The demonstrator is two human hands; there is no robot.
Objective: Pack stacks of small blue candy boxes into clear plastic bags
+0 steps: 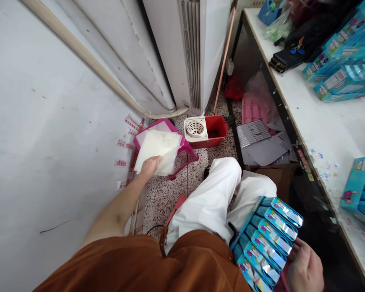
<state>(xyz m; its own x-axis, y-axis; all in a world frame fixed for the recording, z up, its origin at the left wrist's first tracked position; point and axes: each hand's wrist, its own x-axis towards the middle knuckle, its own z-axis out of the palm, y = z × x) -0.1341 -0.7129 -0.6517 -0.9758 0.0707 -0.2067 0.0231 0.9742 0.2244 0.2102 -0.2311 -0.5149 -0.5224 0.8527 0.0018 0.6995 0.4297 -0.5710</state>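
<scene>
My left hand reaches forward, its fingers closed on the near edge of some thin, whitish translucent plastic sheets, possibly flat bags. These lie over the top of a magenta plastic stool beside the wall. At lower right, my right hand is curled at the side of a blue display box, with its fingertips partly hidden. Several slim blue packs with shiny fronts stand in a row in this box. It rests tilted against my lap, over the white trousers.
A red mop bucket with a white wringer stands ahead on the speckled floor. To the right, a white worktable carries more blue boxes and a black pouch. Grey sheets lie beneath it. A white wall closes the left side.
</scene>
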